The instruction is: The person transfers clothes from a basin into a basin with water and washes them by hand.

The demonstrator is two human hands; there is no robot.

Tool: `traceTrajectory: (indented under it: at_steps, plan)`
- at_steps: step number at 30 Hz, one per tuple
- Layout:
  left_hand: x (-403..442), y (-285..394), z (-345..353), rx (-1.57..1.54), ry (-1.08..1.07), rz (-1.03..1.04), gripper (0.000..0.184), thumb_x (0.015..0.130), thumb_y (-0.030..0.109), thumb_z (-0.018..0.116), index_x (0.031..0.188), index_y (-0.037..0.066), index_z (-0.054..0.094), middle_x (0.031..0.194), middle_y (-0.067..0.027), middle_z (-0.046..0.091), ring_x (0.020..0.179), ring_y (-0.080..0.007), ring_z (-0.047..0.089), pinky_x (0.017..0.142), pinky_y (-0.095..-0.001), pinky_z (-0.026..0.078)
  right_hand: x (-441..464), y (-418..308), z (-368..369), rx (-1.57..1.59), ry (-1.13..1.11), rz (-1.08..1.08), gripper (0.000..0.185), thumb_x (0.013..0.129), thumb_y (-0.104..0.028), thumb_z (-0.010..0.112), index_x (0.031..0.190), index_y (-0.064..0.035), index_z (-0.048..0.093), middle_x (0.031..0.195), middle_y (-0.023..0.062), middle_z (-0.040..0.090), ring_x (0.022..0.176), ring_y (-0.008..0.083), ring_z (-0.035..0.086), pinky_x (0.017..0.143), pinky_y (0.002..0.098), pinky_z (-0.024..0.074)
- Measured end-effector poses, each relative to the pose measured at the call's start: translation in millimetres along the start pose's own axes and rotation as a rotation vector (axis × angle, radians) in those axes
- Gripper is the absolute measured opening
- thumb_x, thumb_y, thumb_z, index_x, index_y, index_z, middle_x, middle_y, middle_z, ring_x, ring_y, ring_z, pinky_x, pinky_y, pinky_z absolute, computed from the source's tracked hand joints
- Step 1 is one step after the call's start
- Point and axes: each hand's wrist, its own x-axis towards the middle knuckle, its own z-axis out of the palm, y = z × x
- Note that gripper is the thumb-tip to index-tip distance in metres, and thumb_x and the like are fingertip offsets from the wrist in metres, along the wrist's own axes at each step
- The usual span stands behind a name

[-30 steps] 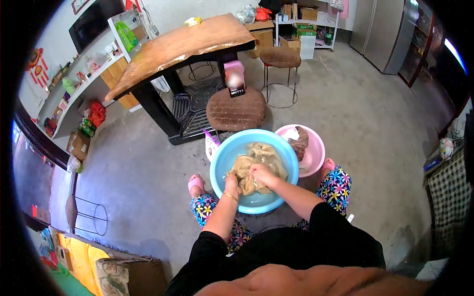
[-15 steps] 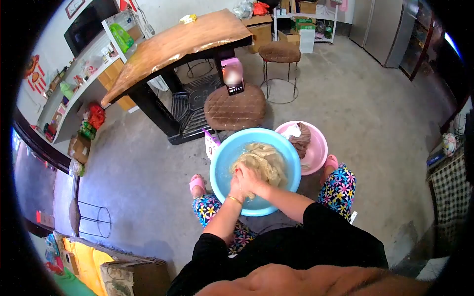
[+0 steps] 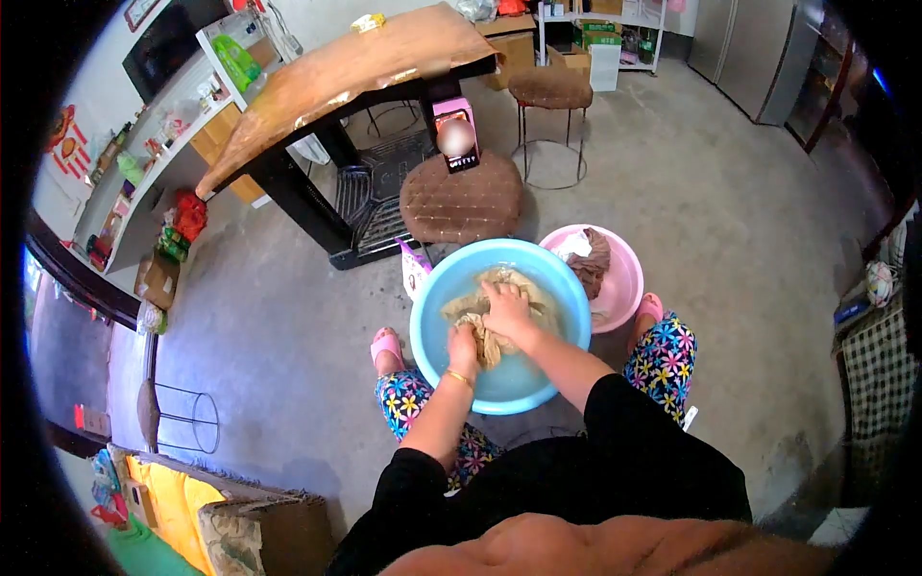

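Tan cloth lies under the right hand, fingers spread, apparently to steady it; the left hand touches it, its grip unclear from here. Their blue basin sits between patterned trouser legs, seemingly for reach, a pink basin beside it.

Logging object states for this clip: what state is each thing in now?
Tan cloth, wet, bunched in water
Left hand, on tan cloth, grip unclear
Right hand, spread over tan cloth
Blue basin, upright, holding water
Pink basin, upright, holding brown cloth and white cloth
Phone, propped up, screen lit
Near stool, upright
Television, screen dark
Fridge, doors shut
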Motion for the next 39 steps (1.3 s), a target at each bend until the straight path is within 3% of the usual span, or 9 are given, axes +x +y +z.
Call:
traceTrajectory:
  at_steps: [6,12,16,20,24,29,32,35,39]
  plan:
    - [-31.5,32.9,4.3,0.561,0.238,0.489,0.022,0.075,0.013,0.045,0.085,0.000,0.060,0.092,-0.0180,0.058,0.090,-0.0316,0.052,0.082,-0.0377,0.040,2.5,21.4,3.0,0.158,-0.206,-0.062,0.042,0.063,-0.012,0.058,0.104,-0.0048,0.052,0.093,0.0217,0.058,0.087,0.0377,0.057,0.077,0.0431,0.0456]
    - [-49.5,55.4,31.4,-0.116,0.176,0.360,0.024,0.083,0.010,0.040,0.096,0.000,0.057,0.091,-0.0108,0.057,0.089,-0.0169,0.051,0.082,-0.0277,0.041,-54.7,5.9,-25.0,0.023,-0.201,-0.350,0.036,0.064,-0.007,0.057,0.099,-0.0053,0.052,0.094,0.0158,0.054,0.093,0.0364,0.051,0.080,0.0440,0.0418]
    - [-24.6,23.9,19.1,0.323,-0.016,0.464,0.026,0.084,0.011,0.041,0.100,-0.001,0.059,0.092,-0.0140,0.063,0.086,-0.0226,0.059,0.077,-0.0308,0.045,-71.0,4.9,-26.4,0.212,-0.447,-0.463,0.027,0.069,-0.013,0.055,0.096,-0.0069,0.056,0.096,0.0174,0.055,0.094,0.0360,0.052,0.081,0.0454,0.0419]
    - [-17.2,16.4,8.6,0.987,-0.367,0.530,0.032,0.082,0.027,0.044,0.101,0.007,0.061,0.093,-0.0136,0.063,0.087,-0.0316,0.059,0.082,-0.0372,0.044,-33.1,16.1,-60.8,0.169,-0.521,-0.171,0.023,0.070,-0.010,0.053,0.092,-0.0080,0.060,0.092,0.0172,0.057,0.081,0.0321,0.058,0.072,0.0389,0.0471]
    - [-67.2,57.3,39.9,1.536,-0.414,0.312,0.040,0.076,0.037,0.051,0.111,0.017,0.058,0.110,-0.0155,0.056,0.107,-0.0349,0.048,0.092,-0.0431,0.037,8.5,36.6,-44.3,0.031,-0.120,-0.100,0.042,0.072,-0.014,0.052,0.114,-0.0176,0.053,0.120,0.0178,0.046,0.110,0.0358,0.044,0.085,0.0506,0.0390]
    - [-48.0,49.7,43.8,1.600,-0.776,0.252,0.048,0.073,0.033,0.053,0.116,0.011,0.051,0.126,-0.0220,0.041,0.113,-0.0389,0.042,0.096,-0.0455,0.033,20.8,25.6,-21.5,-0.149,-0.390,0.037,0.068,0.074,-0.018,0.056,0.136,-0.0264,0.030,0.139,0.0154,0.024,0.128,0.0379,0.022,0.099,0.0563,0.0252]
    - [-25.2,4.1,31.5,1.474,-0.593,0.588,0.049,0.073,0.026,0.054,0.117,0.006,0.049,0.121,-0.0230,0.046,0.111,-0.0385,0.044,0.093,-0.0457,0.035,26.4,36.3,16.2,-0.128,-0.392,0.033,0.067,0.074,-0.023,0.058,0.135,-0.0264,0.031,0.140,0.0162,0.023,0.127,0.0376,0.023,0.100,0.0535,0.0265]
    - [-17.3,14.8,27.1,1.558,-0.723,0.537,0.052,0.071,0.020,0.055,0.120,0.007,0.046,0.119,-0.0219,0.049,0.111,-0.0366,0.046,0.092,-0.0461,0.037,31.9,44.5,34.4,-0.212,-0.364,-0.025,0.065,0.074,-0.028,0.059,0.133,-0.0192,0.032,0.138,0.0182,0.028,0.123,0.0388,0.031,0.099,0.0494,0.0294]
    - [-7.5,26.2,20.8,1.398,-0.750,0.390,0.051,0.068,0.023,0.063,0.115,0.010,0.049,0.119,-0.0151,0.050,0.117,-0.0292,0.042,0.100,-0.0480,0.028,45.0,44.1,24.8,0.216,-0.234,0.362,0.043,0.074,-0.027,0.058,0.111,-0.0057,0.054,0.114,0.0204,0.052,0.103,0.0365,0.051,0.089,0.0435,0.0406]
